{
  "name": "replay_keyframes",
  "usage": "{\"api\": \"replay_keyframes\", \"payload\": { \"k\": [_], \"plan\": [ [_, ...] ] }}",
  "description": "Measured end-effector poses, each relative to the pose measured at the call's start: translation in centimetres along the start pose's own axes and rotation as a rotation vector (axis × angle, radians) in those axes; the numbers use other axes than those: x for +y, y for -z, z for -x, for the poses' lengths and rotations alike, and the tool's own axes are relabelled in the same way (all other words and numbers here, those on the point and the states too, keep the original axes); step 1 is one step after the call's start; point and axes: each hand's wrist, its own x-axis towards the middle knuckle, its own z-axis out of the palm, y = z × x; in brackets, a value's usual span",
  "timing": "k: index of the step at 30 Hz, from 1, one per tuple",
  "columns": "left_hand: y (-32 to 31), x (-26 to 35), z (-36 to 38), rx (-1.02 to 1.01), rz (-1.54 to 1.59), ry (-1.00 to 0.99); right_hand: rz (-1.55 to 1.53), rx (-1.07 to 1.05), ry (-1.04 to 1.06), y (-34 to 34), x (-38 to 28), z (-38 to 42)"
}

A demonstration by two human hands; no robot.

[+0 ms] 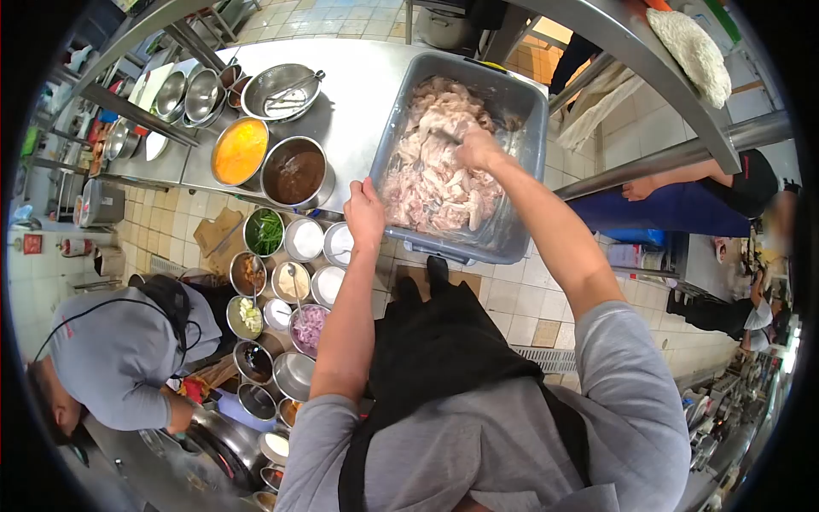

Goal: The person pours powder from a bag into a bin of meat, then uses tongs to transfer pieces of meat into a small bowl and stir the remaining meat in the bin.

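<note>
A grey plastic tub (535, 171) stands at the table's right end, full of pale raw meat pieces (435, 183) that look like chicken. My left hand (364, 212) is closed at the tub's near left corner, fingers curled on the rim. Inside the tub, my right hand (478, 148) is down among the meat with its fingers closed. A small dark edge shows beside those fingers; what they hold is partly buried and cannot be made out.
Left of the tub, the steel table (363, 94) bears a pot of brown sauce (294, 173), a bowl of orange liquid (241, 152) and a metal strainer (281, 92). Bowls of ingredients, including chopped red onion (309, 328), line my left. A co-worker (128, 350) bends over at left.
</note>
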Motion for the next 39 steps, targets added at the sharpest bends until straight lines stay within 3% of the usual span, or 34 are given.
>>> {"api": "replay_keyframes", "payload": {
  "k": [6, 11, 13, 19, 22, 25, 30, 39],
  "plan": [
    [-0.3, 0.6, 0.3, 0.041, -0.050, 0.041, 0.221, 0.056, -0.111, 3.3, 4.6, 0.9],
    [-0.2, 1.0, 0.1, 0.037, -0.090, 0.043, 0.464, -0.053, 0.026, 4.4, 4.0, 14.2],
    [-0.3, 0.8, 0.2, 0.027, -0.061, 0.034, 0.424, -0.078, -0.080, 2.4, 3.6, 17.5],
    [-0.5, 0.4, -0.1, 0.014, -0.068, 0.015, 0.257, -0.216, 0.040, 1.0, 1.1, 23.2],
    [-0.5, 0.2, -0.1, 0.012, -0.077, 0.013, 0.016, -0.171, 0.033, 1.7, 3.7, 22.4],
    [-0.6, -0.1, -0.2, 0.014, -0.075, 0.018, -0.017, -0.030, 0.042, 5.1, 5.4, 21.1],
    [-0.3, -0.2, -0.4, -0.033, -0.073, -0.023, 0.221, 0.103, -0.239, 8.3, 9.3, 13.1],
    [0.7, 0.7, -0.8, -0.147, 0.013, -0.010, 0.252, 0.022, -0.027, 7.9, 9.0, -3.5]
  ]
}}
